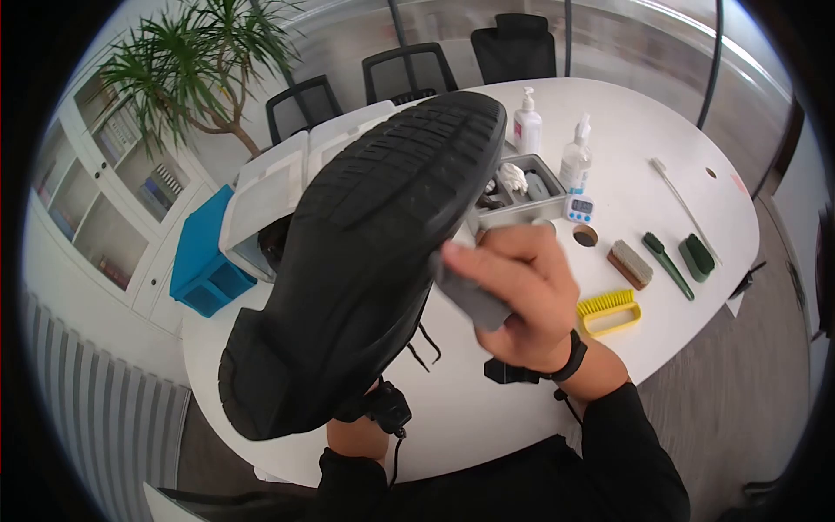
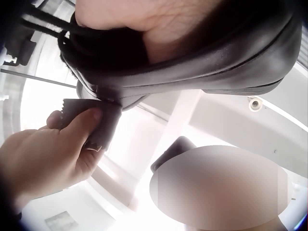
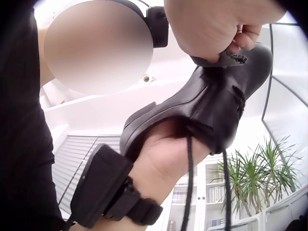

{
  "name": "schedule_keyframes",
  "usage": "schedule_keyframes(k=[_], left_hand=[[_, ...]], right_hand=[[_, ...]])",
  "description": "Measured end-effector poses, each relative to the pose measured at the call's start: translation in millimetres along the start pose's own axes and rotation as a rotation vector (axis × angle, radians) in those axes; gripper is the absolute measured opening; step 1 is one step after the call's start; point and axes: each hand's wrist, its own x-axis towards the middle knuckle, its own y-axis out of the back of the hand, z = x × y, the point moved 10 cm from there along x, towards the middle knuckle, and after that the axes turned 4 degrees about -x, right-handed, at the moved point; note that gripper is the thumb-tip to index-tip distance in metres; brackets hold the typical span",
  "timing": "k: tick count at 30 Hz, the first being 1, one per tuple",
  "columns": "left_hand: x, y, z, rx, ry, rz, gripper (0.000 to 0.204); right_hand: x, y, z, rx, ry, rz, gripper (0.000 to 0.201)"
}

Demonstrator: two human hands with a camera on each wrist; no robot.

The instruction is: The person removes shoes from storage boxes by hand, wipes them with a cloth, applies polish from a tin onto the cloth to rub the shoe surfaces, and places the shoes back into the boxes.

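Observation:
A black lace-up leather shoe is held up over the table, its treaded sole turned toward the head camera. My left hand holds it from inside the opening, with most fingers hidden in the shoe. Loose laces hang from it in the right wrist view. My right hand pinches a dark grey cloth between thumb and fingers, right at the shoe's side near the sole edge. In the left wrist view the cloth's zigzag-cut edge shows under the thumb.
On the white table lie a yellow brush, a wooden brush, green brushes and a long thin brush. A timer, spray bottle, pump bottle and grey tray stand behind. A blue bin is left.

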Motion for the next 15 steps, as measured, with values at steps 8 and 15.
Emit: schedule_keyframes(k=[8,15], left_hand=[[4,22,38,0.030,-0.097,0.055,0.063],[3,23,32,-0.013,-0.085,0.063,0.063]], right_hand=[[-19,-48,-29,0.220,0.096,-0.280,0.054],[3,-4,-2,0.017,-0.024,-0.070,0.055]])
